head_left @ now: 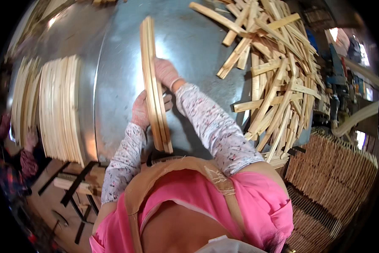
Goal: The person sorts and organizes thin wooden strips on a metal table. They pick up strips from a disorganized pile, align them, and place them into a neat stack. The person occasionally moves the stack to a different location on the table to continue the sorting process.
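A small bundle of light wooden slats [151,88] stands between my two hands over the grey metal table [117,76], its length running away from me. My left hand [141,110], in a pinkish work glove, grips the bundle from its left side near the middle, and its darker fingertips show on the right side. Farther up, my right hand [166,72], gloved the same way, is closed against the bundle's right side. The right hand's fingertips are partly hidden by the wood. Patterned sleeves cover both forearms.
A large jumbled heap of slats [273,76] covers the table's right side. An even row of slats [59,107] lies at the left, near another person's hand [31,139]. Stacked wood [332,177] stands at the lower right, and a black metal frame [77,185] at the lower left.
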{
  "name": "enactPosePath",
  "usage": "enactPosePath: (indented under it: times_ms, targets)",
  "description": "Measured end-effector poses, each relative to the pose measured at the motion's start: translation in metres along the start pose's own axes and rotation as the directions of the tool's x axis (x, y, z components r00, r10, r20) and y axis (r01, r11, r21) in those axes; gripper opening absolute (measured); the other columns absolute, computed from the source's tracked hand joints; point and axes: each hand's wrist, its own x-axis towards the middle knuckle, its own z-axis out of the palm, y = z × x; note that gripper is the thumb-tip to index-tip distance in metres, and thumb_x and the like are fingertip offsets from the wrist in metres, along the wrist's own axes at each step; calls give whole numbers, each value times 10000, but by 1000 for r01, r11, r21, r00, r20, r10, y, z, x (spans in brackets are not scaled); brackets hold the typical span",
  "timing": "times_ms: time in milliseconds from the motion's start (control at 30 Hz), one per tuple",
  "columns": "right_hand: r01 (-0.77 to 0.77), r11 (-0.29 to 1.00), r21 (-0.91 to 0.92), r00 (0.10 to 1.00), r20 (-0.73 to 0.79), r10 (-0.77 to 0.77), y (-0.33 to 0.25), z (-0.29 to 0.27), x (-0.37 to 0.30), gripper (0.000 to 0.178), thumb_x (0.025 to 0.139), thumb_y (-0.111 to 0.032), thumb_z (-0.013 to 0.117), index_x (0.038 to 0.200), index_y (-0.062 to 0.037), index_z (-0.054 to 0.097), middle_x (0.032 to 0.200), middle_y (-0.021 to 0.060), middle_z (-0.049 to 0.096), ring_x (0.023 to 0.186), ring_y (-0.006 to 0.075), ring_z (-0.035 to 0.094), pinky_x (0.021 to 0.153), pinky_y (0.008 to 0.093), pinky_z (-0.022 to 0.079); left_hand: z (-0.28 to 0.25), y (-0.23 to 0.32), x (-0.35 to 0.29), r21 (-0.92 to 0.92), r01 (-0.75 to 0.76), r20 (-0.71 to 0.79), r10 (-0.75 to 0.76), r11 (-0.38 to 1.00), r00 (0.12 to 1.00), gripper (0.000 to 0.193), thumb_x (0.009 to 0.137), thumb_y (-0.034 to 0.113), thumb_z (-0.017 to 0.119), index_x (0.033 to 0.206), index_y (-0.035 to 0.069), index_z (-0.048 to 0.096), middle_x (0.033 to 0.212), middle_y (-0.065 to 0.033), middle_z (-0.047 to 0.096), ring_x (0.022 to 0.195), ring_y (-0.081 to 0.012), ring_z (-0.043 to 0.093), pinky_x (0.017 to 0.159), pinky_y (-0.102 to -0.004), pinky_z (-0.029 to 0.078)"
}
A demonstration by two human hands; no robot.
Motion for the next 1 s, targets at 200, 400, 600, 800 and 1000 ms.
enactPosePath:
  times_ms: [200,400,600,800,1000]
  targets:
    - [-383,846,-371,701,-713,5,138,-168,-3,683,813,-451,838,1319,-60,598,1167,272,710,1103,446,685,989,500,544,-5,-17,66,34,100,117,-103,994,988,644,1123,581,362,1468,63,529,1206,-272,702,822,-298,685,771,-455,612]
    - [-385,920,67,652,-686,323,230,-168,-29,756,845,-235,786,1484,9,464,1340,287,634,1198,493,634,1040,501,534,-3,-15,108,50,236,299,-240,970,924,761,1054,752,430,1416,98,570,1122,-248,718,779,-250,691,776,-395,625]
    - [-133,960,245,971,-164,176,147,-109,-81,701,974,-485,705,1575,-171,526,1308,278,702,1199,414,687,1055,433,544,28,-22,120,293,160,105,-198,943,975,873,1017,798,453,1440,43,570,1260,-219,719,919,-270,715,804,-434,629]
    - [-133,673,-728,800,-480,-361,178,-236,49,329,925,-270,626,1196,-85,647,982,183,742,981,388,727,809,521,561,9,-21,133,297,167,72,-196,940,978,863,967,850,481,1353,95,639,1240,-150,723,867,-246,699,774,-431,615]
    - [-298,586,-754,949,-301,96,237,-324,108,568,992,-523,627,1427,-160,580,1335,202,690,1217,402,697,1018,539,563,2,4,123,288,168,116,-208,943,971,913,897,904,526,1314,104,667,1193,-124,722,846,-237,687,773,-436,606]
